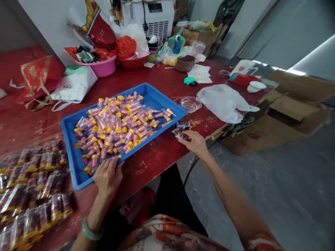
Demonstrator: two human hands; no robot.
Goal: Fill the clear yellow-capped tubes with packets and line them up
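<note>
My left hand (108,176) rests on the front rim of a blue plastic tray (68,143), its fingers beside a heap of clear plastic tubes with yellow caps and pink contents (117,127). My right hand (195,143) is at the table's front edge, past the tray's right corner, and grips small shiny packets (180,131). A jade bangle (91,229) circles my left wrist. Rows of sealed clear bags of dark and gold items (32,184) lie left of the tray.
The red-painted table (34,129) is worn at its front edge. Beyond the tray lie a glass dish (191,104), a white plastic bag (225,103), and papers. Pink and red basins (96,64) hold clutter at the back. A cardboard box (272,120) sits on the grey floor at right.
</note>
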